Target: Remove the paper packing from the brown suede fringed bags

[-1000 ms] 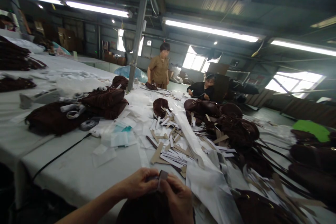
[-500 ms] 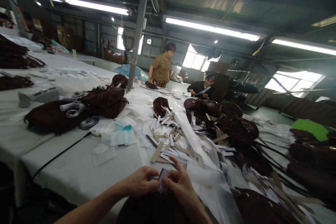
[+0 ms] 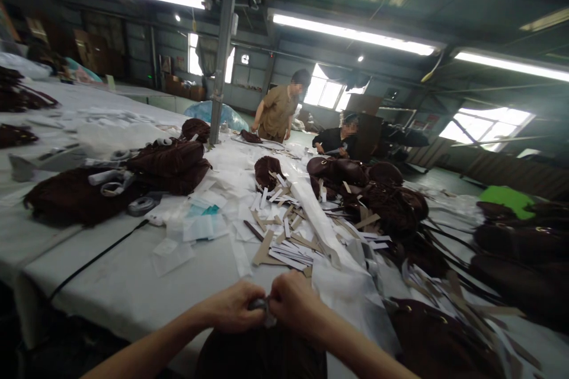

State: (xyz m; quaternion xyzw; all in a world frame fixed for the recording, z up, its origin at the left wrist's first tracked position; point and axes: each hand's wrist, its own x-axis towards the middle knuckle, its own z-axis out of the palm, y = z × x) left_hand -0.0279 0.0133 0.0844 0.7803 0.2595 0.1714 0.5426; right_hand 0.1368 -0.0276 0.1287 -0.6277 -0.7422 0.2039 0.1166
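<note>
A dark brown bag (image 3: 260, 355) is right under my hands at the table's near edge, its lower part cut off by the frame. My left hand (image 3: 237, 308) is closed, thumb and fingers pinching a small grey-white piece (image 3: 269, 315) over the bag's top. Against it, my right hand (image 3: 296, 302) is curled with its back towards me, gripping the other side of that piece. Most of the piece is hidden by the fingers, so its exact kind does not show.
Paper and card strips (image 3: 288, 243) lie scattered ahead, beside a long plastic strip (image 3: 311, 207). Brown bags (image 3: 386, 207) crowd the right; more brown bags (image 3: 166, 166) and a tape roll (image 3: 141, 206) lie left. Two people work at the far end, near a post (image 3: 217, 89).
My right hand has turned over and its raised fingers have curled in. The grey flat part that stuck up between my hands is now mostly covered. The view has shifted slightly right.
</note>
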